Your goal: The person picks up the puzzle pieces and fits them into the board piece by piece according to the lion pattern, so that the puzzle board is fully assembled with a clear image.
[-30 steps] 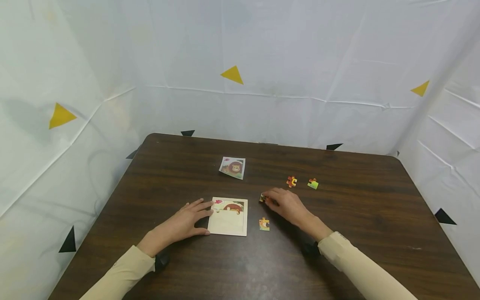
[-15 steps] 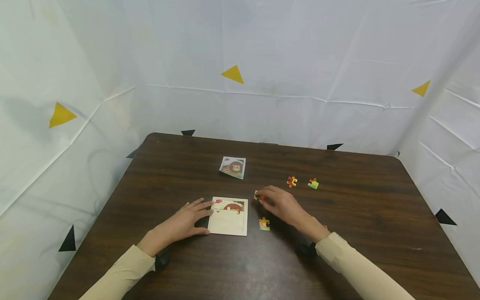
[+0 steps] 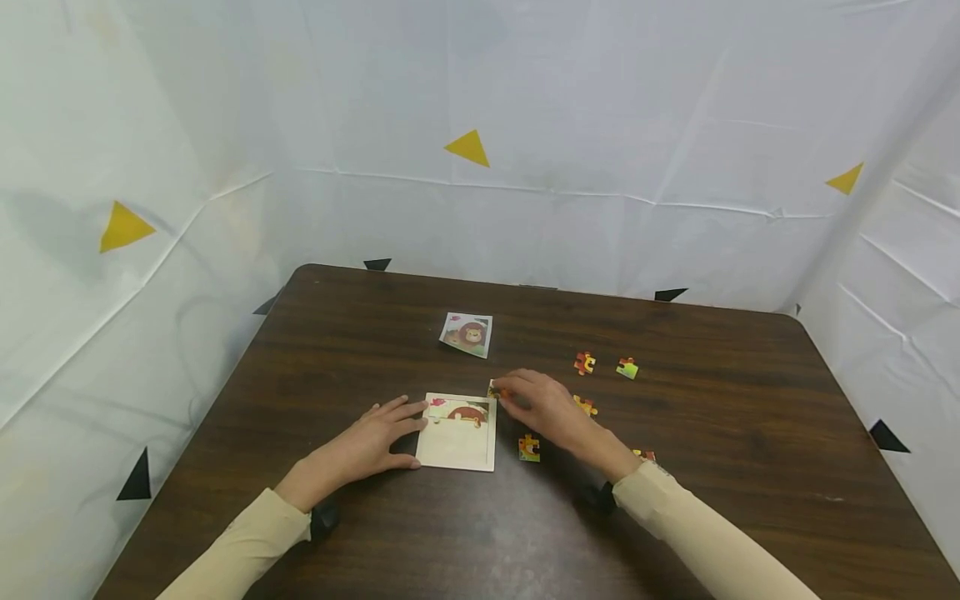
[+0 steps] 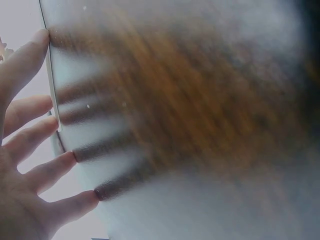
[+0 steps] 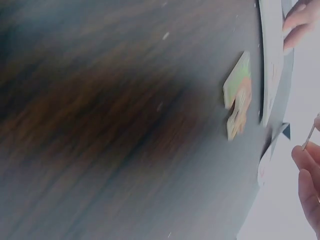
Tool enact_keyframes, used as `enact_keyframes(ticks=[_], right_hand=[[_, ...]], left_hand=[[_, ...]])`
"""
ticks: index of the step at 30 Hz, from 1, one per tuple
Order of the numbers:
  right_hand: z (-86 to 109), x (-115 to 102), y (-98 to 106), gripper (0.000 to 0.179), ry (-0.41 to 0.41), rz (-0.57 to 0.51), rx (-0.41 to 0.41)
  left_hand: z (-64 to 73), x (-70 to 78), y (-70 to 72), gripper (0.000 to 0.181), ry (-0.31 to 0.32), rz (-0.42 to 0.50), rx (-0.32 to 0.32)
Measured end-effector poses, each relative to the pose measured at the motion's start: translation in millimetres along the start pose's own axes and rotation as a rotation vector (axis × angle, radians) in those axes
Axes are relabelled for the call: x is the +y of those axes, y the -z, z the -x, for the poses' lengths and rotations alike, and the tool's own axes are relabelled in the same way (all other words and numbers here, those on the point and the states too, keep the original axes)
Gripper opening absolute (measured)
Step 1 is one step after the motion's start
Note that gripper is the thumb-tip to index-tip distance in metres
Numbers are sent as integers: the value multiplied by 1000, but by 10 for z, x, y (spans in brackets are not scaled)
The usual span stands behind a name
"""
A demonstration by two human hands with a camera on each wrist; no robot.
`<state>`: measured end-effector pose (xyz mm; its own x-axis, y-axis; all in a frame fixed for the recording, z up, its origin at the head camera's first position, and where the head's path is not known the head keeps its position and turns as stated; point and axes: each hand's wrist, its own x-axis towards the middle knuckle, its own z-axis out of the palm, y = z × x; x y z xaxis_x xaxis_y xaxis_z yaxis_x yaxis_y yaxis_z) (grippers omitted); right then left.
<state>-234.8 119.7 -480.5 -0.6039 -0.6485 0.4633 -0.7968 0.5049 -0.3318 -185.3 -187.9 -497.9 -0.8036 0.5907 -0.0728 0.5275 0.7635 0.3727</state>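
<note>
A square, pale puzzle tray (image 3: 453, 450) lies on the dark wooden table, with fitted pieces of a lion picture along its top. My left hand (image 3: 367, 446) rests at the tray's left side, fingers spread, thumb and some fingertips touching its edge. Between thumb and fingertips, my right hand (image 3: 551, 412) pinches a small puzzle piece (image 3: 493, 389) at the tray's upper right corner. In the right wrist view that pinched piece (image 5: 310, 136) appears edge-on, held off the table. One loose puzzle piece (image 3: 528, 450) lies just right of the tray, below my right hand.
Beyond the tray lies a picture card (image 3: 466, 335) with a lion and one curled corner. More loose pieces lie to the right: a red-yellow piece (image 3: 584, 362), a green one (image 3: 627, 367), an orange one (image 3: 585, 406) and one by the right sleeve (image 3: 643, 455).
My right hand has moved left with the pinched puzzle piece, from right of the tray to its upper right corner. Loose pieces behind the right arm have come into view. My left hand stays put.
</note>
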Motion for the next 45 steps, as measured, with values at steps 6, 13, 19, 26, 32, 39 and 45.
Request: enact_keyframes(ticks=[6, 13, 19, 26, 32, 39, 45], right_hand=[[-58, -84, -78, 36, 5, -26, -27], [-124, -136, -140, 34, 16, -14, -73], [-156, -169, -167, 35, 25, -2, -68], [-197, -234, -248, 27, 70, 6, -56], [-224, -302, -322, 21, 103, -4, -72], [-238, -355, -368, 21, 132, -19, -88], [-262, -397, -406, 21, 159, -36, -94]], left_hand=[[2, 9, 12, 63, 1, 12, -9], [3, 10, 27, 63, 7, 7, -10], [-2, 4, 23, 63, 18, 10, -20], [5, 4, 22, 62, 16, -6, -17], [17, 17, 32, 61, -4, 11, -5], [28, 17, 36, 62, -21, 8, 4], [29, 7, 37, 62, -27, -1, 6]])
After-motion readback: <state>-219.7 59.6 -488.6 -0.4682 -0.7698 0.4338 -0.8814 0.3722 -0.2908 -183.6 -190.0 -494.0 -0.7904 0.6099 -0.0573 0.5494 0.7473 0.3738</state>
